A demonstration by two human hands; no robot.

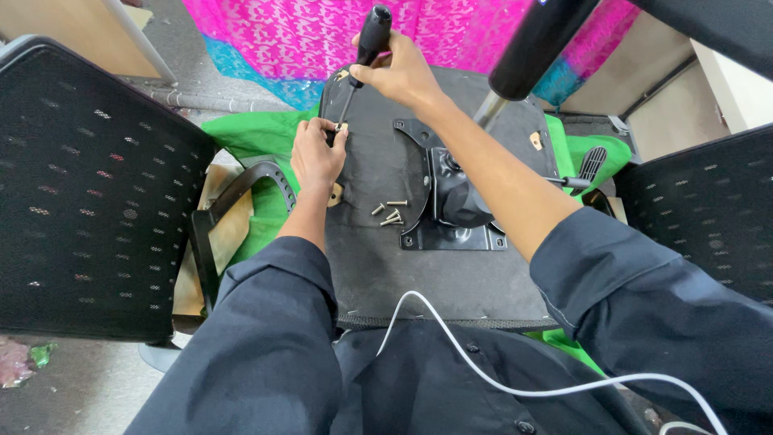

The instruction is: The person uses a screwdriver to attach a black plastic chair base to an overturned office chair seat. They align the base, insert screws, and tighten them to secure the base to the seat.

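Dark sleeves fill the near edge, with a white cable curling across them. Beyond lies an upturned chair seat, its black underside facing up on green cloth. The right hand is wrapped tight around the black handle of a screwdriver, whose shaft slants down to the seat's left edge. There the left hand pinches its fingertips narrowly around the tip, holding a small screw too tiny to make out clearly. Loose screws lie mid-seat, just beside the black metal mounting plate. Mesh chair backs stand on both sides.
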